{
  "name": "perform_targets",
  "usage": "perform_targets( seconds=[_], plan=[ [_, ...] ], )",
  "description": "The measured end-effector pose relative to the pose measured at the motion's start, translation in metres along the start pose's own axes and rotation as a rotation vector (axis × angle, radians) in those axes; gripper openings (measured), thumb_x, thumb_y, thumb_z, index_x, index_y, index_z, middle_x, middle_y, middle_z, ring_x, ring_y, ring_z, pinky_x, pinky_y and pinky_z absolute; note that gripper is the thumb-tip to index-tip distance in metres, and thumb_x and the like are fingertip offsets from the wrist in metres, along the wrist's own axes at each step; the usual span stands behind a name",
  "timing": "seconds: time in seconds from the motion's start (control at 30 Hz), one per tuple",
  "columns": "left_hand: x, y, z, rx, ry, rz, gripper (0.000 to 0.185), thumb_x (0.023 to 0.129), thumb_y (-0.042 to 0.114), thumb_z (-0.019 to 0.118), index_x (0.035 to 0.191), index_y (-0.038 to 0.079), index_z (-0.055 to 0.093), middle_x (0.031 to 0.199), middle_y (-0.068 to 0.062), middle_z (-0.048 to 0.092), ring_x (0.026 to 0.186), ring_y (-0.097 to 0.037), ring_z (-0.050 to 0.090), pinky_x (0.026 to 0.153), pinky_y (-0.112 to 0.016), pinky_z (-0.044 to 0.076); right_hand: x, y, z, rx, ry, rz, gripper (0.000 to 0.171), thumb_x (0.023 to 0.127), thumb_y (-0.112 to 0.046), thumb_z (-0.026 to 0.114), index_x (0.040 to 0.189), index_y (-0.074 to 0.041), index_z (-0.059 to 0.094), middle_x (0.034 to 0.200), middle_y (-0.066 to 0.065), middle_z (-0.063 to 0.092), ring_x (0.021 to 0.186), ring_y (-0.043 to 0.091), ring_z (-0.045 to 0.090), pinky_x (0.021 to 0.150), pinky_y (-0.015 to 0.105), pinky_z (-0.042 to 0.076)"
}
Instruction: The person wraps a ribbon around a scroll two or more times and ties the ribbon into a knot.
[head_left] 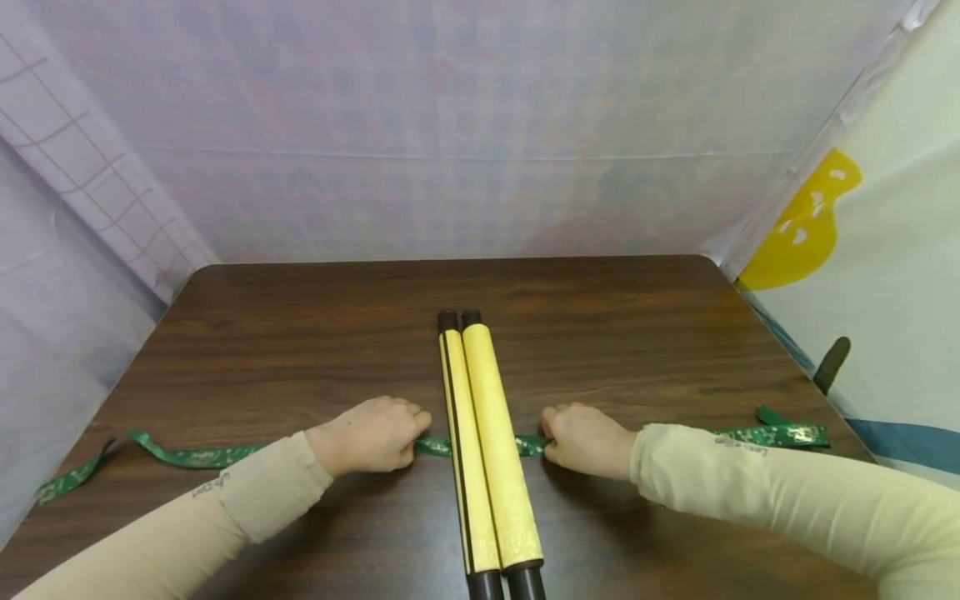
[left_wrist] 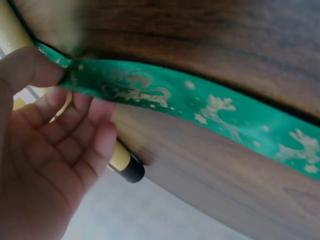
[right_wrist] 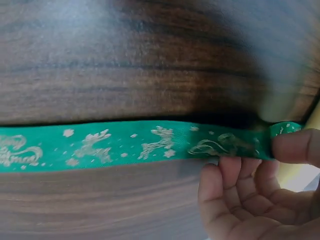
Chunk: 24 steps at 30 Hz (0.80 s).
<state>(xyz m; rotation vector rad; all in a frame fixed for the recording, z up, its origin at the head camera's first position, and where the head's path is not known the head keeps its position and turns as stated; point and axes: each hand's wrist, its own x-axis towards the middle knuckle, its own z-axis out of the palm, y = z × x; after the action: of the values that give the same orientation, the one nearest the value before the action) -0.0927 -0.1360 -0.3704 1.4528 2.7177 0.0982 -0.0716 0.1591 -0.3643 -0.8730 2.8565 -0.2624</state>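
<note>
Two yellow scrolls [head_left: 491,433] with dark rod ends lie side by side down the middle of the table. Crosswise beneath them runs a green ribbon [head_left: 210,457] printed with pale reindeer and lettering. My left hand [head_left: 378,435] pinches the ribbon between thumb and fingers just left of the scrolls. On the other side, my right hand [head_left: 585,440] pinches it close to the right scroll. In the left wrist view the ribbon [left_wrist: 215,107] trails away from the thumb; the right wrist view shows the ribbon [right_wrist: 100,147] lying flat. The scrolls hide the ribbon's middle.
The brown wooden table [head_left: 330,333] has rounded far corners. Pale patterned sheets [head_left: 465,150] hang behind it and at both sides. The ribbon's left end reaches the table's left edge; its right end lies folded near the right edge.
</note>
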Motion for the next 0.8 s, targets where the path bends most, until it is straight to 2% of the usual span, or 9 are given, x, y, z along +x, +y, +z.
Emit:
perform_targets(
  seconds=[0.13, 0.23, 0.3, 0.4, 0.47, 0.53, 0.63, 0.8],
  plan=[
    [0.002, 0.003, -0.001, -0.112, 0.001, -0.022, 0.018, 0.077, 0.002, 0.059, 0.078, 0.012, 0.044, 0.056, 0.007, 0.038, 0.048, -0.004, 0.033, 0.043, -0.018, 0.032, -0.005, 0.001, -0.006, 0.077, -0.025, 0.062, 0.014, 0.077, -0.007, 0.062, 0.082, -0.008, 0.049, 0.057, -0.002, 0.047, 0.047, 0.01, 0.039, 0.045, 0.025, 0.037],
    [0.002, 0.003, -0.002, -0.186, -0.011, -0.049, 0.01, 0.082, 0.002, 0.056, 0.084, 0.009, 0.049, 0.055, 0.008, 0.04, 0.046, -0.002, 0.03, 0.041, -0.016, 0.028, -0.007, 0.004, -0.013, 0.111, -0.055, 0.084, 0.013, 0.081, -0.006, 0.062, 0.09, -0.006, 0.052, 0.056, -0.002, 0.046, 0.046, 0.008, 0.037, 0.045, 0.024, 0.035],
    [0.002, 0.002, -0.005, -0.272, -0.016, -0.08, 0.006, 0.087, 0.004, 0.056, 0.093, 0.007, 0.055, 0.06, 0.006, 0.049, 0.046, -0.001, 0.034, 0.042, -0.016, 0.032, -0.005, 0.005, -0.019, 0.142, -0.087, 0.102, 0.015, 0.083, -0.007, 0.063, 0.096, -0.005, 0.055, 0.056, -0.003, 0.048, 0.046, 0.008, 0.038, 0.046, 0.024, 0.037],
    [0.001, 0.001, -0.012, -0.443, -0.029, -0.141, 0.019, 0.093, 0.012, 0.057, 0.11, 0.006, 0.057, 0.071, 0.004, 0.062, 0.049, -0.002, 0.046, 0.047, -0.019, 0.041, 0.0, 0.007, -0.03, 0.216, -0.13, 0.125, 0.019, 0.085, -0.012, 0.066, 0.1, -0.007, 0.056, 0.067, 0.0, 0.059, 0.048, 0.007, 0.043, 0.05, 0.024, 0.04],
    [0.001, 0.002, -0.018, -0.546, -0.03, -0.187, 0.025, 0.094, 0.016, 0.057, 0.118, 0.008, 0.055, 0.077, 0.001, 0.065, 0.053, -0.007, 0.054, 0.05, -0.022, 0.046, 0.003, 0.009, -0.038, 0.246, -0.115, 0.104, 0.02, 0.085, -0.013, 0.068, 0.099, -0.008, 0.055, 0.079, 0.003, 0.065, 0.053, 0.007, 0.049, 0.053, 0.025, 0.042],
    [0.003, 0.004, -0.023, -0.609, -0.035, -0.233, 0.028, 0.095, 0.02, 0.055, 0.122, 0.011, 0.054, 0.076, 0.0, 0.065, 0.055, -0.012, 0.058, 0.05, -0.025, 0.046, 0.007, 0.009, -0.046, 0.268, -0.088, 0.079, 0.019, 0.084, -0.013, 0.068, 0.097, -0.008, 0.055, 0.09, 0.006, 0.067, 0.057, 0.008, 0.051, 0.055, 0.026, 0.043],
    [0.008, 0.009, -0.03, -0.641, -0.015, -0.271, 0.028, 0.097, 0.02, 0.052, 0.123, 0.012, 0.053, 0.08, -0.001, 0.064, 0.053, -0.016, 0.057, 0.048, -0.028, 0.046, 0.013, 0.007, -0.056, 0.281, -0.055, 0.065, 0.017, 0.085, -0.012, 0.068, 0.096, -0.008, 0.056, 0.092, 0.005, 0.066, 0.06, 0.009, 0.052, 0.057, 0.026, 0.043],
    [0.024, 0.022, -0.032, -0.514, 0.091, -0.237, 0.026, 0.096, 0.02, 0.054, 0.119, 0.009, 0.056, 0.079, 0.002, 0.063, 0.051, -0.006, 0.048, 0.051, -0.023, 0.044, 0.019, 0.001, -0.067, 0.32, -0.063, 0.117, 0.017, 0.087, -0.014, 0.066, 0.101, -0.009, 0.057, 0.094, 0.004, 0.064, 0.061, 0.011, 0.052, 0.058, 0.027, 0.044]
  ],
)
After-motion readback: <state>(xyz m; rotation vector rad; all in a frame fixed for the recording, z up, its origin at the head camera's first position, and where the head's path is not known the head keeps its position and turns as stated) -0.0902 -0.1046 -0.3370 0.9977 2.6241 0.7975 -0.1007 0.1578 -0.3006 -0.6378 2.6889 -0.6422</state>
